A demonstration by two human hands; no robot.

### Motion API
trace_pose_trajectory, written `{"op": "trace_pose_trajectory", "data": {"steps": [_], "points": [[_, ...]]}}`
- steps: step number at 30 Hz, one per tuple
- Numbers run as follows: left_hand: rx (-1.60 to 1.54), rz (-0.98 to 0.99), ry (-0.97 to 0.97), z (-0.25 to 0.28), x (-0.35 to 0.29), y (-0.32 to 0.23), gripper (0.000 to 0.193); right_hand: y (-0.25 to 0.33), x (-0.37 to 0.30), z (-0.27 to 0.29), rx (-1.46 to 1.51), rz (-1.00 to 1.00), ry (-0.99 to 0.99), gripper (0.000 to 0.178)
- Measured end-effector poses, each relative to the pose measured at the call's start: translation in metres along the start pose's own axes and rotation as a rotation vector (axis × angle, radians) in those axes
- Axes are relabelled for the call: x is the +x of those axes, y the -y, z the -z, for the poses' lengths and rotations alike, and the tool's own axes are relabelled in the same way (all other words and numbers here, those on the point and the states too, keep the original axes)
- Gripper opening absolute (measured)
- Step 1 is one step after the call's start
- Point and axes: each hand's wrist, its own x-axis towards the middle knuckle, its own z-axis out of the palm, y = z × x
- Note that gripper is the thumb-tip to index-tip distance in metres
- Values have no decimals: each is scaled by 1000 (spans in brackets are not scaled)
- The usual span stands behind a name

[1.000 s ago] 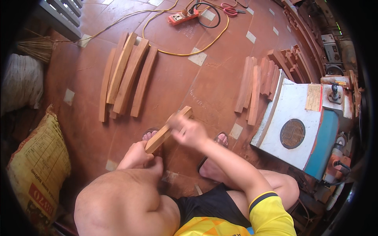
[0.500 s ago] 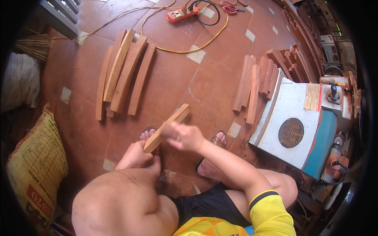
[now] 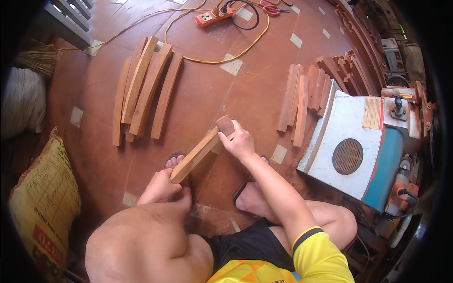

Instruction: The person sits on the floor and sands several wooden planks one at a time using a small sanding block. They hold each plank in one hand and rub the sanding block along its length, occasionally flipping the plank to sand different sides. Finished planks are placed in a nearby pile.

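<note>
A long, squared wooden bar (image 3: 196, 155) slants up and to the right between my hands, above the floor and my feet. My left hand (image 3: 163, 187) is closed around its near end. At the far end, my right hand (image 3: 239, 141) is closed on a small brown piece that looks like folded sandpaper (image 3: 225, 125), pressed over the wood. Its palm side is hidden, so I cannot tell how much of the bar it also grips.
Several curved wooden bars (image 3: 148, 89) lie on the tiled floor at left, more (image 3: 302, 104) at right beside a white and teal machine (image 3: 349, 137). A yellow sack (image 3: 47, 198) stands at left. An orange power strip (image 3: 213, 18), yellow cord and red-handled tool (image 3: 270, 8) lie ahead.
My right hand, blurred over the bar's middle before, has slid away from me to its far end, where the brown piece now shows. My left hand keeps its hold on the near end.
</note>
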Motion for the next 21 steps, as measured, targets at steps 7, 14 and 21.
{"op": "trace_pose_trajectory", "data": {"steps": [7,14,21], "points": [[-11,-10,-21,-3,1,11,45,44,-51,-6,89,447,297,66],[-13,15,25,2,0,-1,43,-1,-2,-4,2,-30,24,61],[-57,-3,3,-7,4,15,42,64,-60,-13,116,403,214,69]]}}
